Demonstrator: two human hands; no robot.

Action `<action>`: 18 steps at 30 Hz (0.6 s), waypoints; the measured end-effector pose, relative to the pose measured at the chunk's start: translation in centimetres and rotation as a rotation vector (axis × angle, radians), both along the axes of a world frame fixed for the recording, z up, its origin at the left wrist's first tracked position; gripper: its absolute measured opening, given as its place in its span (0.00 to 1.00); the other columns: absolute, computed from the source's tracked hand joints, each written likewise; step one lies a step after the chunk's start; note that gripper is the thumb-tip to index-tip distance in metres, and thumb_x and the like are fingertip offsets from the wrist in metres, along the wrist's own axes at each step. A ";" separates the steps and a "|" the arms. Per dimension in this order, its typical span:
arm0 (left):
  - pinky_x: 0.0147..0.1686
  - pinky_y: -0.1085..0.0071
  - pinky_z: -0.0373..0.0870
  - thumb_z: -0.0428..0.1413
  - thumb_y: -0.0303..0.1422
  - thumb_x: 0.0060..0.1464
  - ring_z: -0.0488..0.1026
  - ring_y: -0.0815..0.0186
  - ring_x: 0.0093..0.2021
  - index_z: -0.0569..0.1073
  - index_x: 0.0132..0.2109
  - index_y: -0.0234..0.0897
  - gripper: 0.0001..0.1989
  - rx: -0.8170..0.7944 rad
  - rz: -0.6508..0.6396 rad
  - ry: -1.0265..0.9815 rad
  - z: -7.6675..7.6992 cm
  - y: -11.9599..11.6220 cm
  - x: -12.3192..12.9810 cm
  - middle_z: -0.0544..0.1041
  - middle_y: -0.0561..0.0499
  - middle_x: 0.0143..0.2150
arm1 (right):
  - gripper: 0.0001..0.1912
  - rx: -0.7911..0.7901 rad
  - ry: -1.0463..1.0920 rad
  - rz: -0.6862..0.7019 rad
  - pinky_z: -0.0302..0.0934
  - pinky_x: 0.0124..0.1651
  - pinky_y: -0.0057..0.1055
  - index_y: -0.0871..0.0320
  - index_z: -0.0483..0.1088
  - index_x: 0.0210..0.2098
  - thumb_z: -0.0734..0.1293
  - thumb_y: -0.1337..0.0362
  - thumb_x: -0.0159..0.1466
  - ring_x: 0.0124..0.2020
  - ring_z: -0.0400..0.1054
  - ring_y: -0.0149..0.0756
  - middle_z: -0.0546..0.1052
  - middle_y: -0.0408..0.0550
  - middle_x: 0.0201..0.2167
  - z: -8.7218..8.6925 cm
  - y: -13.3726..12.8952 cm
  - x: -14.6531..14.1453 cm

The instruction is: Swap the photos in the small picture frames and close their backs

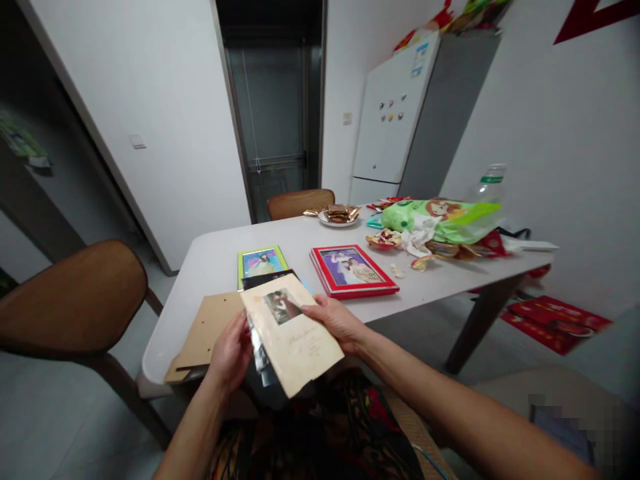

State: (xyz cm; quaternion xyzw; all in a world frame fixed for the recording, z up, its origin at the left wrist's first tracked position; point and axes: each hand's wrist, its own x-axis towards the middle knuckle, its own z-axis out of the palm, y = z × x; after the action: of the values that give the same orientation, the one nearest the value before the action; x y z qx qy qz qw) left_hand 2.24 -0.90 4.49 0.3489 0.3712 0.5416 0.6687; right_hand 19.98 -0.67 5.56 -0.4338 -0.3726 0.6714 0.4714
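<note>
A cream card (305,353) with a small picture and faint handwriting is tilted over my lap. My right hand (336,320) pinches its right edge, thumb on top. At the card's left side, my left hand (233,350) is closed around dark glossy photos (263,360), which show partly from beneath the card. Its fingertips are hidden. Brown backing boards (205,323) lie on the table beyond my left hand. Past the card, a green picture frame (263,262) lies face up, partly covered by a dark sheet. A red picture frame (353,270) rests to its right.
The white table (210,250) also bears a plate of wrapped snacks (340,215), a pomegranate piece (384,239), crumpled tissue (421,237) and a green bag (440,219). A wooden chair (75,300) stands at left, another chair (300,202) behind the table.
</note>
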 end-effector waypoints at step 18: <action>0.54 0.53 0.50 0.60 0.36 0.37 0.54 0.54 0.57 0.61 0.52 0.37 0.32 0.663 -0.040 1.164 -3.4 -2.1 0.9 0.58 0.40 0.57 | 0.15 0.149 -0.873 -0.078 0.55 0.25 0.22 0.66 0.68 0.37 0.56 0.67 0.54 0.27 0.68 0.32 0.75 0.53 0.30 -1.8 4.0 0.3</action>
State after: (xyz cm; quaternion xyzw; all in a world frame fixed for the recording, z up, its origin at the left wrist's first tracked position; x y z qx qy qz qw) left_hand 3.12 -3.04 1.10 0.7780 0.4789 0.3377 0.2267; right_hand 20.24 3.30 3.80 -0.6552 -0.5673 0.3784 0.3251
